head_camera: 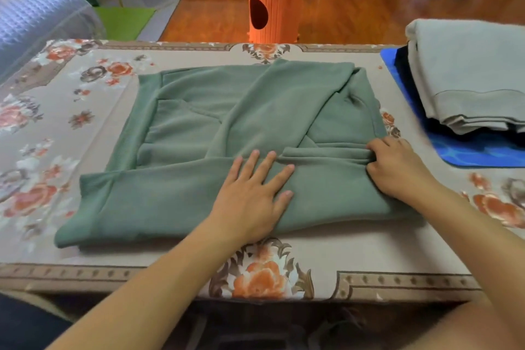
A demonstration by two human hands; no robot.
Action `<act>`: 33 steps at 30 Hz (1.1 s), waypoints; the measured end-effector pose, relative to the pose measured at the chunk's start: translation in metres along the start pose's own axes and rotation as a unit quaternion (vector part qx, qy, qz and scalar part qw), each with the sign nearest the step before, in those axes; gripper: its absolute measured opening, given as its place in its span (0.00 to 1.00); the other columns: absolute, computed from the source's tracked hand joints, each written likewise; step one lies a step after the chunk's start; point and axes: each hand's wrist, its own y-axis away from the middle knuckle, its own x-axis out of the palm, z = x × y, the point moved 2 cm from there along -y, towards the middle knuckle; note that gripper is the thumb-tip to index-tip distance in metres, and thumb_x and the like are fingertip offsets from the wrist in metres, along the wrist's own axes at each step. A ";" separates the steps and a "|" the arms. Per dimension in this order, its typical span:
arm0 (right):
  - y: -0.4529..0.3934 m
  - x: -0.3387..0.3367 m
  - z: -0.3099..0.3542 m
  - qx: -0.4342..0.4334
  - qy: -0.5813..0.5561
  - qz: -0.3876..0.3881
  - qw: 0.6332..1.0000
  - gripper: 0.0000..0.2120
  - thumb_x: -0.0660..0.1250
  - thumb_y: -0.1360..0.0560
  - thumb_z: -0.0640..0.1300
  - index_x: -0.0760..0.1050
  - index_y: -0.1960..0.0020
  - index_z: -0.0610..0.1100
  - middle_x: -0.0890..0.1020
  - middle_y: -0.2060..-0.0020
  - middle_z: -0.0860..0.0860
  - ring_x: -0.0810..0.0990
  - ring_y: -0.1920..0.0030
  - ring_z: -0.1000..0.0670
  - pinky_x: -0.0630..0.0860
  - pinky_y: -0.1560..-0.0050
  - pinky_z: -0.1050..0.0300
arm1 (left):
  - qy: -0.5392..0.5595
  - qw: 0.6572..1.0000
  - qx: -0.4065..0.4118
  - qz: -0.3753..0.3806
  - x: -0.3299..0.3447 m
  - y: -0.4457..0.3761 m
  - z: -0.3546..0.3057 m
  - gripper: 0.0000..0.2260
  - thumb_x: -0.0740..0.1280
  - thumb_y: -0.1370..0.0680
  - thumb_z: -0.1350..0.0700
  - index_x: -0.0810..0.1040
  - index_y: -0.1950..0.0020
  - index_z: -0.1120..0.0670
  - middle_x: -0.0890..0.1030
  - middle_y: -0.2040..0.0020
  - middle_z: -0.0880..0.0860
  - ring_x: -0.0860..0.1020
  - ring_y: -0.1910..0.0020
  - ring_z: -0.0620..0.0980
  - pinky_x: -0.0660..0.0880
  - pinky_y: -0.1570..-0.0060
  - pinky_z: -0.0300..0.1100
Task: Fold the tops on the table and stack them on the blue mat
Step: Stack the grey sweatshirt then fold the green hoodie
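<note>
The green top (233,145) lies in the middle of the table (355,253). The left hand (252,199) presses flat, fingers spread, probably to keep it from sliding. The right hand (397,170) pinches a fold. Folded tops (471,74) wait on the blue mat (468,150).

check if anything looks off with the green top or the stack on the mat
Nothing is damaged or spilled. The green top is only part-folded: one sleeve lies slanted across it and the right hand grips bunched cloth. The stack sits on the blue mat.
</note>
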 end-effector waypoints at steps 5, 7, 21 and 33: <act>0.033 -0.017 0.042 -0.144 0.018 -0.249 0.958 0.21 0.64 0.24 0.43 0.73 0.32 0.41 0.74 0.33 0.38 0.69 0.33 0.34 0.64 0.31 0.33 | -0.004 1.000 -0.013 0.006 0.020 -0.005 0.008 0.28 0.42 0.18 0.35 0.49 0.17 0.39 0.51 0.16 0.50 0.47 0.18 0.56 0.43 0.20 0.56; 0.039 -0.006 0.061 -0.177 0.026 -0.083 0.980 0.31 0.48 0.21 0.61 0.60 0.21 0.51 0.60 0.21 0.46 0.55 0.21 0.40 0.50 0.23 0.35 | 0.001 1.000 -0.014 0.009 0.020 -0.004 0.008 0.28 0.42 0.18 0.35 0.49 0.17 0.39 0.51 0.16 0.50 0.48 0.18 0.56 0.44 0.20 0.56; 0.016 0.011 0.047 -0.248 -0.095 -0.141 0.954 0.15 0.72 0.26 0.48 0.80 0.43 0.42 0.80 0.49 0.46 0.76 0.47 0.39 0.76 0.46 0.44 | 0.014 0.982 -0.184 -0.029 -0.020 0.069 0.189 0.26 0.48 0.19 0.38 0.80 0.50 0.53 0.80 0.53 0.57 0.79 0.51 0.62 0.74 0.48 0.56; -0.027 0.001 0.035 -0.168 -0.032 -0.087 0.981 0.16 0.60 0.18 0.50 0.81 0.45 0.42 0.77 0.52 0.41 0.73 0.49 0.36 0.70 0.48 0.45 | -0.081 0.966 -0.245 0.027 -0.024 0.026 0.197 0.16 0.58 0.16 0.45 0.75 0.45 0.56 0.76 0.43 0.62 0.74 0.43 0.65 0.70 0.44 0.58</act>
